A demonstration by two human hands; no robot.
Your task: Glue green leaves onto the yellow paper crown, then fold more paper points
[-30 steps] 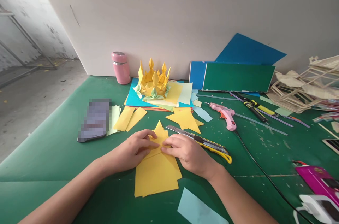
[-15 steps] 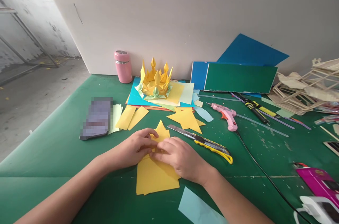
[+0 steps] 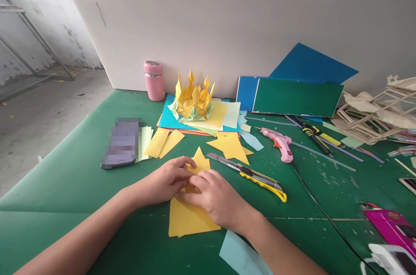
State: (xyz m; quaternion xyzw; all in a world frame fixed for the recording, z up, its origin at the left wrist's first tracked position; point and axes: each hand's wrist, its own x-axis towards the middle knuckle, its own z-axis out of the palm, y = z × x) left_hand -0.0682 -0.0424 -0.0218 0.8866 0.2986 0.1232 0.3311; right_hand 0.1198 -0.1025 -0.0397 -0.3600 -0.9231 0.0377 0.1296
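Both my hands meet over yellow paper in front of me. My left hand [image 3: 172,179] has its fingers curled and pressed together on a yellow sheet with a pointed top [image 3: 199,158]. From the other side my right hand [image 3: 216,199] pinches the same sheet, its thumb near the left fingertips. The fingers hide the middle of the sheet. Beneath lie several flat yellow sheets [image 3: 191,220]. Just right of my hands rests a yellow utility knife [image 3: 256,177] with its blade out. Yellow star-like paper pieces [image 3: 230,147] lie beyond it.
A yellow paper crown [image 3: 194,103] stands on coloured sheets at the back, beside a pink flask [image 3: 154,80]. A phone [image 3: 121,142] lies left. Toward the right are a pink glue gun [image 3: 279,142] with its cord, a wooden stick model [image 3: 380,110] and a magenta object [image 3: 386,223].
My right hand has shifted slightly left, its thumb now closer to the left fingers. The whole view has moved a little; the other things lie as before.
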